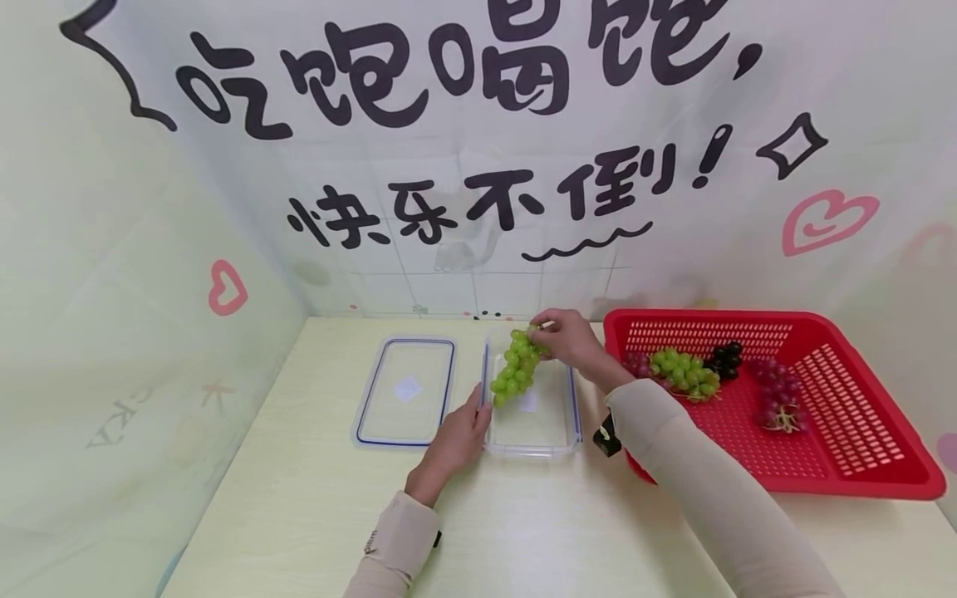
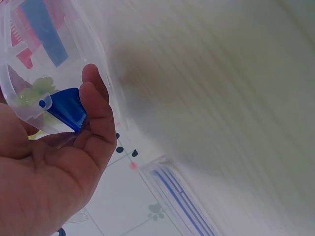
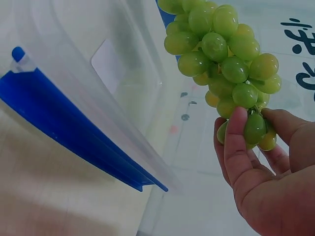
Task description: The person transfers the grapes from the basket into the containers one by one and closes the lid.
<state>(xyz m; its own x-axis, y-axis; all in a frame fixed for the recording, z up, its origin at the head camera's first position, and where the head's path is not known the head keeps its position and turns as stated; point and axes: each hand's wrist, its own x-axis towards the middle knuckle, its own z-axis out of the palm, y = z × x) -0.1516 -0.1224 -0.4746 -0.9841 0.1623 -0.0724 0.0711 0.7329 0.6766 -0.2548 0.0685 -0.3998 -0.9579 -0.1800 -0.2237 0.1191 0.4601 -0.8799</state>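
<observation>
My right hand [image 1: 566, 339] pinches a bunch of green grapes [image 1: 516, 365] at its upper end. The bunch hangs slanted over a clear rectangular container [image 1: 534, 433] with blue side clips. In the right wrist view, thumb and fingers close on the grapes [image 3: 234, 69], while a long blue clip [image 3: 74, 132] hangs down along the container's near side. My left hand [image 1: 458, 436] holds the container's left side. The left wrist view shows its fingers curled at a blue clip [image 2: 69, 108] on the container wall.
A clear lid [image 1: 396, 415] with a blue seal lies left of the container. To the right stands a red perforated basket [image 1: 725, 453] holding green grapes [image 1: 682, 374], dark red grapes [image 1: 777, 386] and black grapes [image 1: 723, 361]. A printed cloth [image 1: 449, 291] hangs behind the table.
</observation>
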